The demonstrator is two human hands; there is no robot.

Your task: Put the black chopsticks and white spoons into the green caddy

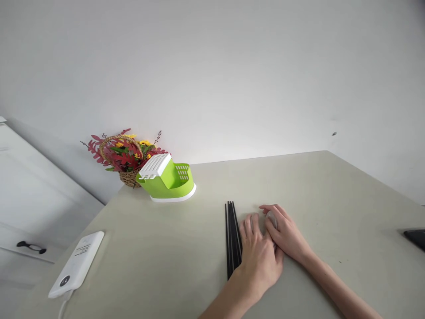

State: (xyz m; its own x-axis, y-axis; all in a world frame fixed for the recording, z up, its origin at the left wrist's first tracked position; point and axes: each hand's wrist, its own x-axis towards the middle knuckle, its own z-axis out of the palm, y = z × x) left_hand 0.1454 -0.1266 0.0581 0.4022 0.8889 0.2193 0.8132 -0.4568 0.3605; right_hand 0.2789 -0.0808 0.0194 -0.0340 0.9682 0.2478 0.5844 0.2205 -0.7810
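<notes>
My right hand (pixel 286 235) is closed around a shiny, rounded spoon (pixel 272 218), whose bowl shows between thumb and fingers. Close against it, my left hand (pixel 260 254) bends its fingers down over what looks like more spoons; a glint of metal shows between the fingers, and the handles are hidden under the palm. Just left of that hand lies a bundle of black chopsticks (pixel 232 235), side by side and pointing away from me. The left wrist covers their near ends.
A green and white utensil holder (pixel 172 193) stands at the back left, before a wicker basket (pixel 130 178) of artificial flowers. A white power strip (pixel 79 261) with a cord lies at the table's left edge. A dark object (pixel 415 238) is at far right.
</notes>
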